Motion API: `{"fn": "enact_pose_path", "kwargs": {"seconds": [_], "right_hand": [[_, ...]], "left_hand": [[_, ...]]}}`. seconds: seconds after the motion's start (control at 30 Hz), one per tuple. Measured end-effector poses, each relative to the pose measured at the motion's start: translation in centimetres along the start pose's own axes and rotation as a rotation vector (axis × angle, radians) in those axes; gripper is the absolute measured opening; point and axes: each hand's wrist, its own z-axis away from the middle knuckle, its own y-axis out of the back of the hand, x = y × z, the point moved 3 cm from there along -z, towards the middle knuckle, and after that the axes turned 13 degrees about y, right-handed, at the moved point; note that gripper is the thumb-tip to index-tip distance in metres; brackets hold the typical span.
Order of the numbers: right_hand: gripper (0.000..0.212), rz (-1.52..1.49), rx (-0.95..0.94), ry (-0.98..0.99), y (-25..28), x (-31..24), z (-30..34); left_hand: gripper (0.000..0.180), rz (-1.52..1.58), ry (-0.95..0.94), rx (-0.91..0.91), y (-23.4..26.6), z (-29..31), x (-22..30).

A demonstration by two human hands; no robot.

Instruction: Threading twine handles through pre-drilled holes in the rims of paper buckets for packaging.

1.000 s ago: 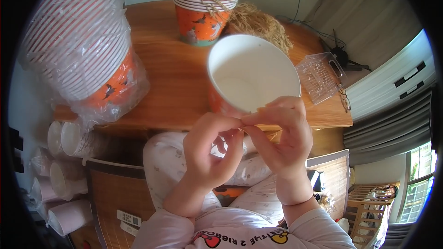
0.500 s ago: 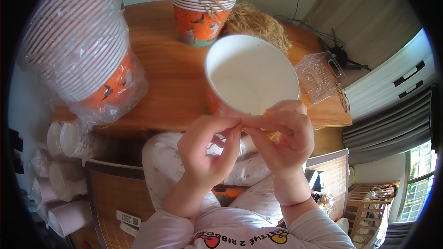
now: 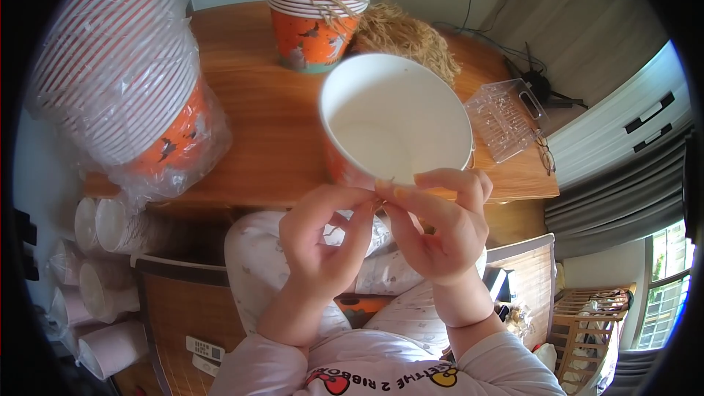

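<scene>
Just in front of a white-lined paper bucket (image 3: 370,121) with an orange outside, my two hands meet fingertip to fingertip. My left hand (image 3: 320,238) is closed, thumb and forefinger pinching a thin tan cord (image 3: 381,206). From the other side, my right hand (image 3: 444,231) pinches the same cord, its other fingers curled. Only short bits of the cord show between the fingertips; the rest is hidden. The bucket rests near the table's front edge, tilted toward me in view, and its inside shows nothing but white wall and base.
On the wooden table (image 3: 257,132) stand a nested stack of orange buckets (image 3: 308,33) with cord handles and a bundle of tan cords (image 3: 411,37). A taller plastic-wrapped stack (image 3: 139,81) is at left. At right lie a clear plastic rack (image 3: 506,121) and glasses (image 3: 545,154).
Both hands have shifted slightly left and the right fingers have lifted a little from the bucket rim. A bit of cord now shows above the fingertips.
</scene>
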Motion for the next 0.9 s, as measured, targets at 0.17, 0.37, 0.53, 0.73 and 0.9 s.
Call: {"fn": "enact_pose_path", "kwargs": {"seconds": [0.17, 0.37, 0.53, 0.73, 0.9], "right_hand": [[0.04, 0.012, 0.009, 0.008, 0.0, -0.1, 0.2], [0.038, 0.001, 0.047, -0.033, 0.0, -0.2, 0.4], [0.038, 0.011, 0.047, -0.045, 0.0, 0.1, 1.0], [0.038, -0.006, 0.136, -0.082, -0.1, 0.1, 1.2], [0.039, 0.005, 0.121, -0.06, 0.2, 0.0, 1.4]], "left_hand": [[0.013, 0.0, 0.008, 0.015, -0.3, 0.1, 0.2], [0.013, -0.072, -0.068, 0.053, -0.1, 0.3, -0.1], [0.014, -0.006, 0.023, 0.028, -0.3, 0.4, -0.3], [0.014, 0.063, 0.075, -0.03, -0.4, 0.4, -0.4], [0.014, 0.045, 0.089, -0.034, -0.4, 0.6, -0.5]]}}
